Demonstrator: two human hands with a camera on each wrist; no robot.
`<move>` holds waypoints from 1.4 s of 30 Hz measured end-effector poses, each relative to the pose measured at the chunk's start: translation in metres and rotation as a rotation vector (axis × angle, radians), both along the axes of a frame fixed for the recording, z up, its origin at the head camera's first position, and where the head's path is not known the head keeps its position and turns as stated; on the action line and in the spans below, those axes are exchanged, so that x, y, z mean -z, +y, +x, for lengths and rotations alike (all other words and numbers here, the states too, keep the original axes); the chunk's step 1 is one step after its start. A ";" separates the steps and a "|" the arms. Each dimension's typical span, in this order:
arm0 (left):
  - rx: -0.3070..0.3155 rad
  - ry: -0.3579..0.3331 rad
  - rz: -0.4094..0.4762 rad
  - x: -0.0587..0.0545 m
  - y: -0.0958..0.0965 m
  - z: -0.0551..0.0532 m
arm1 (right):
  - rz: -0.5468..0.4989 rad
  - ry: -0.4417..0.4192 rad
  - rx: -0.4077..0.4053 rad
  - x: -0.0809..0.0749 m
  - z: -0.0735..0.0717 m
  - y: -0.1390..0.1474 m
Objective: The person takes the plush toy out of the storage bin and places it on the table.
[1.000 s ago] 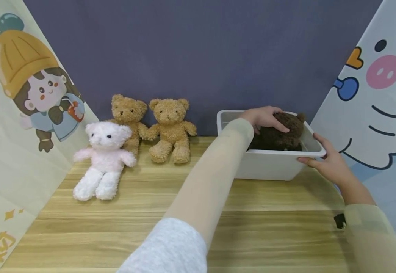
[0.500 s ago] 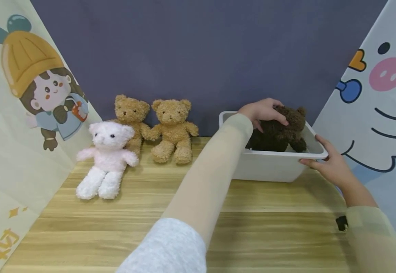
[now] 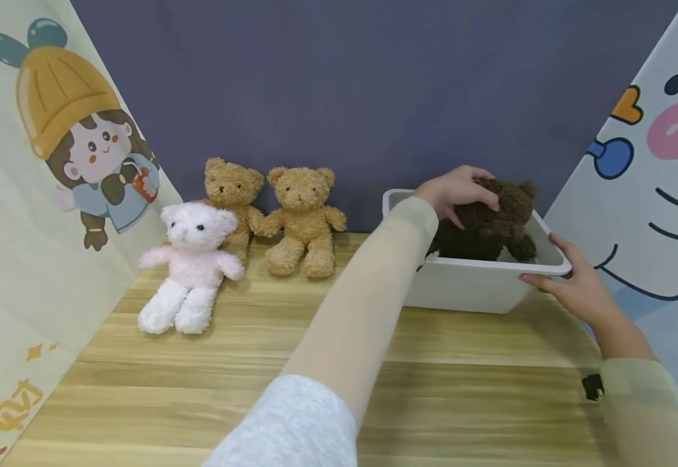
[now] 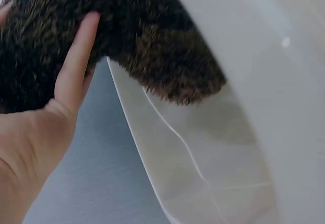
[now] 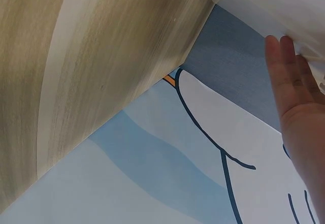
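A dark brown teddy bear (image 3: 505,211) leans in a white plastic bin (image 3: 473,285) at the right of the table, its head above the rim. My left hand (image 3: 458,191) grips the bear from the left around its head and upper body; the left wrist view shows fingers spread on the brown fur (image 4: 40,46). With thumb in front and fingers along the side, my right hand (image 3: 578,279) holds the bin's right front corner under the rim. In the right wrist view its fingers (image 5: 287,66) lie against the bin wall. The bear's lower body is hidden by the bin and left arm.
At the back left, two tan teddy bears (image 3: 302,214) sit against the dark backdrop (image 3: 344,97). A white and pink bear (image 3: 193,259) sits before the left one. Printed panels flank the wooden table (image 3: 228,383). A small black object (image 3: 592,386) lies by the right forearm.
My left hand has lifted the brown bear a little, and its head and arm show more above the bin's rim. My right hand keeps its hold on the corner. The view has shifted slightly.
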State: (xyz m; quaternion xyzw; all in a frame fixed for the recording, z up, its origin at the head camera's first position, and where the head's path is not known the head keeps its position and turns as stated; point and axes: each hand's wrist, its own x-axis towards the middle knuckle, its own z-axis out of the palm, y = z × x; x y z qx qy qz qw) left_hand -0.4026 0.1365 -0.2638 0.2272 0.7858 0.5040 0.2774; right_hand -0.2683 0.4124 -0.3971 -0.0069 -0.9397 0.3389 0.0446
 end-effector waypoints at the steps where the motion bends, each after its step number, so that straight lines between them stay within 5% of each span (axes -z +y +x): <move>1: -0.022 0.007 0.005 0.000 -0.001 0.001 | -0.004 0.001 -0.004 0.000 0.000 0.000; 11: -0.197 0.160 0.101 -0.005 0.001 0.014 | -0.002 -0.006 -0.006 0.001 0.001 -0.002; 19: -0.231 0.100 0.282 -0.012 -0.006 0.031 | 0.032 -0.003 0.013 0.002 -0.001 0.000; 24: -0.286 0.146 0.393 -0.017 -0.018 0.045 | 0.024 -0.004 0.015 0.002 -0.001 0.000; 35: -0.500 0.486 0.585 -0.017 -0.051 0.090 | -0.003 0.011 -0.011 0.003 -0.001 0.003; 42: -0.491 0.683 0.684 -0.015 -0.061 0.129 | -0.032 0.021 -0.020 0.005 0.000 0.005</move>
